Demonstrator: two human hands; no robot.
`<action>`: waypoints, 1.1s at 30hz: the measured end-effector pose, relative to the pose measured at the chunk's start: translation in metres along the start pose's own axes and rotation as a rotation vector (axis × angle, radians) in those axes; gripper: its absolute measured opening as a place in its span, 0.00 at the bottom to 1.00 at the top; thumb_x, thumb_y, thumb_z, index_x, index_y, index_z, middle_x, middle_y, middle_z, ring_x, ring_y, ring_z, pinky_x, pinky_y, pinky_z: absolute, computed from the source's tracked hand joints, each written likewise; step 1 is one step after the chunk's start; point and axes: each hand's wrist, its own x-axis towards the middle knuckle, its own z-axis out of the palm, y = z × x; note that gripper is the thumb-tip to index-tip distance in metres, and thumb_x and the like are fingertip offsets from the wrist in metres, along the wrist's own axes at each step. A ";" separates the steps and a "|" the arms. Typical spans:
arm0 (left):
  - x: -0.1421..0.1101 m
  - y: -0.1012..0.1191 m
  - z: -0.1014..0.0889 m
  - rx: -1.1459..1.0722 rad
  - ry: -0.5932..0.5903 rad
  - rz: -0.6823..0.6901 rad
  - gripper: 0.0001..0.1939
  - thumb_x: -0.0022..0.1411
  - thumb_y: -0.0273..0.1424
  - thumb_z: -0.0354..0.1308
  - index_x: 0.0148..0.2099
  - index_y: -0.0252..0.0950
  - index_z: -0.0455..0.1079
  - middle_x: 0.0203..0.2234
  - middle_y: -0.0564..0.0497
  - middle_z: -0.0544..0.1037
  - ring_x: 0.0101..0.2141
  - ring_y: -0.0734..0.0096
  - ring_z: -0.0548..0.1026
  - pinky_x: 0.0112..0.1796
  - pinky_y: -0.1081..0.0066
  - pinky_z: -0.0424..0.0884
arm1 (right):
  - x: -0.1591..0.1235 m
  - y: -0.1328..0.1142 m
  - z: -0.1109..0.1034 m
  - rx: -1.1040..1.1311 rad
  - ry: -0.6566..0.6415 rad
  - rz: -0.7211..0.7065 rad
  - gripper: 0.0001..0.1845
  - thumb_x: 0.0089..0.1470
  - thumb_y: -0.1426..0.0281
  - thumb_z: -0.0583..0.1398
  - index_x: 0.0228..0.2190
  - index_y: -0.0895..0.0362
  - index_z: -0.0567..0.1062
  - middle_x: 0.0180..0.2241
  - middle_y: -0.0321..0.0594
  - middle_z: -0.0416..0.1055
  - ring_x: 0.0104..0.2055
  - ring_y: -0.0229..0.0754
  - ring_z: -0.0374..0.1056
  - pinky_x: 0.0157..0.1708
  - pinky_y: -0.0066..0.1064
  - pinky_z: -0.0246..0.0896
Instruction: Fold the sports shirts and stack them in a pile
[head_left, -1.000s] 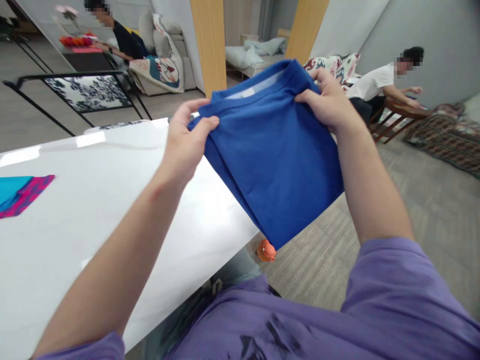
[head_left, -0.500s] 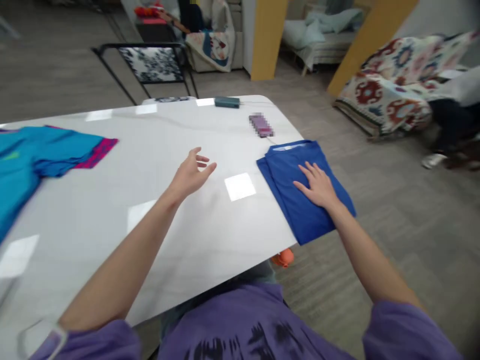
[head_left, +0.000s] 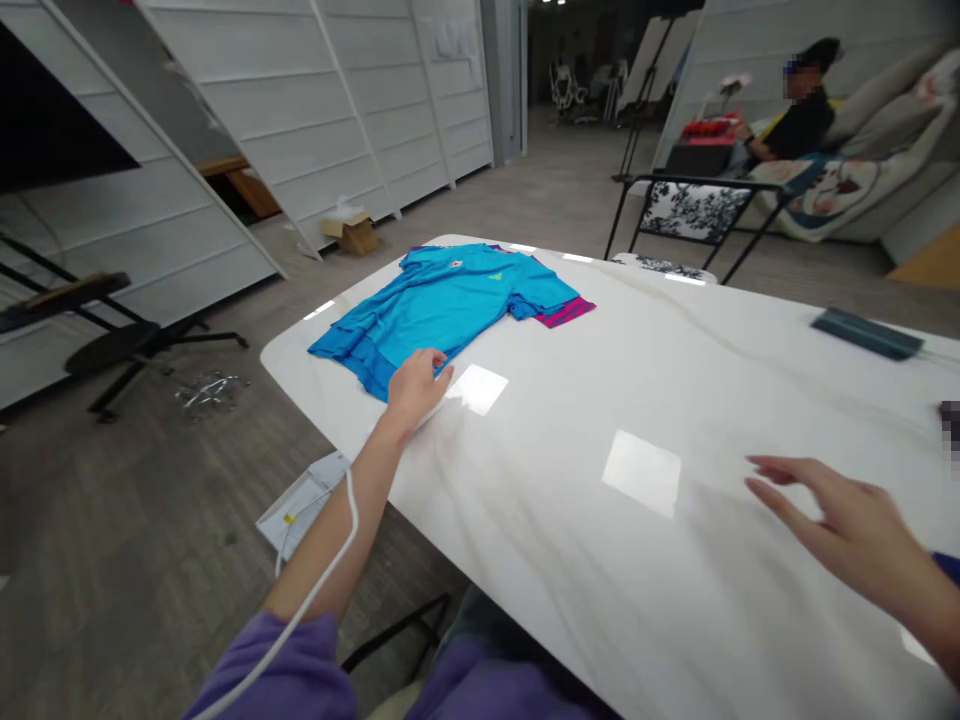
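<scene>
A light blue T-shirt (head_left: 450, 300) lies spread at the far left of the white table (head_left: 555, 440). Beneath it peeks out a pink and purple garment (head_left: 568, 311). My left hand (head_left: 418, 385) is at the shirt's near edge, fingers loosely curved and apart; whether it touches the cloth I cannot tell. Over the table on the right, my right hand (head_left: 844, 515) hangs with nothing in it, thumb and fingers apart. Only a corner of the dark blue folded garment (head_left: 946, 567) shows behind my right wrist, at the frame's edge.
A dark green box-shaped object (head_left: 868, 333) with a cable lies on the table's far right. Beyond stands a black-framed chair (head_left: 697, 212); another person (head_left: 806, 110) sits farther back. A white cable (head_left: 330, 570) runs along my left arm. A cardboard box (head_left: 352, 232) stands on the floor.
My view has swung left. My right hand has come off the folded dark blue garment and moved left over the table. My left hand has moved left to the light blue T-shirt.
</scene>
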 end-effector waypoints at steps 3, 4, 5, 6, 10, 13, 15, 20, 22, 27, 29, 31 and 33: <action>0.027 -0.046 -0.005 0.036 0.010 -0.093 0.15 0.75 0.40 0.62 0.58 0.40 0.79 0.59 0.39 0.84 0.55 0.49 0.82 0.53 0.59 0.76 | 0.096 -0.070 0.088 -0.165 -0.289 -0.184 0.23 0.61 0.37 0.62 0.49 0.31 0.85 0.48 0.49 0.86 0.47 0.67 0.85 0.48 0.68 0.82; 0.036 -0.058 -0.004 0.039 -0.004 -0.115 0.15 0.74 0.39 0.64 0.57 0.41 0.80 0.58 0.40 0.85 0.54 0.49 0.83 0.52 0.60 0.76 | 0.129 -0.090 0.119 -0.178 -0.336 -0.218 0.24 0.65 0.39 0.60 0.50 0.35 0.85 0.50 0.47 0.86 0.47 0.63 0.85 0.52 0.64 0.82; 0.044 -0.067 -0.002 0.037 -0.025 -0.131 0.14 0.72 0.39 0.66 0.55 0.41 0.81 0.56 0.41 0.86 0.53 0.49 0.83 0.51 0.60 0.76 | 0.162 -0.108 0.150 -0.175 -0.354 -0.243 0.24 0.68 0.43 0.58 0.52 0.40 0.84 0.51 0.47 0.86 0.47 0.60 0.84 0.54 0.60 0.81; 0.051 -0.076 0.001 0.031 -0.052 -0.141 0.13 0.69 0.38 0.68 0.53 0.42 0.82 0.54 0.43 0.87 0.51 0.50 0.84 0.49 0.62 0.76 | 0.195 -0.124 0.180 -0.171 -0.347 -0.264 0.24 0.70 0.47 0.58 0.55 0.44 0.84 0.53 0.47 0.85 0.47 0.57 0.84 0.55 0.56 0.80; 0.067 -0.099 0.009 -0.008 -0.121 -0.146 0.15 0.61 0.41 0.75 0.48 0.45 0.84 0.51 0.47 0.89 0.45 0.53 0.84 0.43 0.65 0.75 | 0.304 -0.176 0.277 -0.210 -0.229 -0.286 0.21 0.73 0.61 0.58 0.60 0.52 0.81 0.59 0.49 0.82 0.58 0.55 0.79 0.64 0.48 0.73; 0.070 -0.113 0.010 -0.039 -0.112 -0.139 0.17 0.59 0.45 0.76 0.48 0.45 0.85 0.53 0.45 0.87 0.43 0.54 0.84 0.41 0.64 0.75 | 0.355 -0.198 0.319 -0.244 -0.168 -0.222 0.24 0.74 0.61 0.61 0.65 0.55 0.78 0.63 0.56 0.77 0.63 0.56 0.75 0.67 0.46 0.70; 0.072 -0.122 0.009 -0.081 -0.119 -0.134 0.17 0.58 0.45 0.76 0.47 0.44 0.86 0.51 0.45 0.87 0.40 0.57 0.83 0.40 0.64 0.75 | 0.375 -0.204 0.335 -0.258 -0.168 -0.178 0.25 0.72 0.59 0.64 0.64 0.56 0.79 0.66 0.58 0.73 0.60 0.56 0.76 0.67 0.46 0.70; 0.078 -0.138 0.006 -0.227 -0.153 -0.129 0.18 0.58 0.48 0.76 0.44 0.43 0.85 0.43 0.48 0.89 0.39 0.58 0.83 0.43 0.64 0.78 | 0.402 -0.194 0.349 -0.204 -0.116 -0.139 0.16 0.68 0.60 0.67 0.50 0.56 0.83 0.58 0.54 0.78 0.57 0.55 0.76 0.66 0.47 0.70; 0.079 -0.141 0.006 -0.271 -0.143 -0.145 0.18 0.59 0.51 0.75 0.41 0.42 0.85 0.40 0.48 0.89 0.39 0.58 0.83 0.42 0.64 0.79 | 0.409 -0.190 0.348 -0.131 -0.081 -0.153 0.13 0.67 0.61 0.67 0.47 0.55 0.82 0.51 0.51 0.81 0.54 0.54 0.77 0.65 0.46 0.71; 0.077 -0.134 -0.006 -0.338 -0.053 -0.204 0.24 0.66 0.56 0.68 0.48 0.40 0.81 0.34 0.48 0.87 0.36 0.58 0.84 0.36 0.65 0.77 | 0.414 -0.198 0.339 0.261 -0.057 -0.013 0.11 0.69 0.62 0.63 0.49 0.52 0.72 0.52 0.43 0.78 0.43 0.45 0.81 0.45 0.37 0.80; 0.075 -0.124 -0.016 -0.304 0.054 -0.176 0.21 0.72 0.52 0.63 0.53 0.41 0.78 0.41 0.46 0.87 0.43 0.55 0.85 0.44 0.63 0.79 | 0.413 -0.204 0.334 0.377 -0.042 0.025 0.10 0.70 0.62 0.60 0.50 0.51 0.69 0.53 0.43 0.77 0.47 0.45 0.82 0.42 0.35 0.81; 0.071 -0.109 -0.028 -0.174 0.189 -0.088 0.17 0.76 0.47 0.58 0.54 0.41 0.76 0.48 0.44 0.86 0.52 0.51 0.83 0.55 0.56 0.79 | 0.411 -0.209 0.326 0.360 0.012 0.022 0.08 0.70 0.64 0.59 0.48 0.51 0.69 0.51 0.44 0.78 0.52 0.47 0.80 0.47 0.37 0.81; 0.064 -0.087 -0.038 -0.017 0.281 0.034 0.15 0.79 0.43 0.54 0.55 0.40 0.74 0.50 0.40 0.85 0.57 0.44 0.81 0.60 0.50 0.76 | 0.406 -0.209 0.314 0.245 0.083 -0.001 0.07 0.68 0.65 0.59 0.46 0.52 0.71 0.49 0.45 0.80 0.55 0.50 0.78 0.56 0.41 0.79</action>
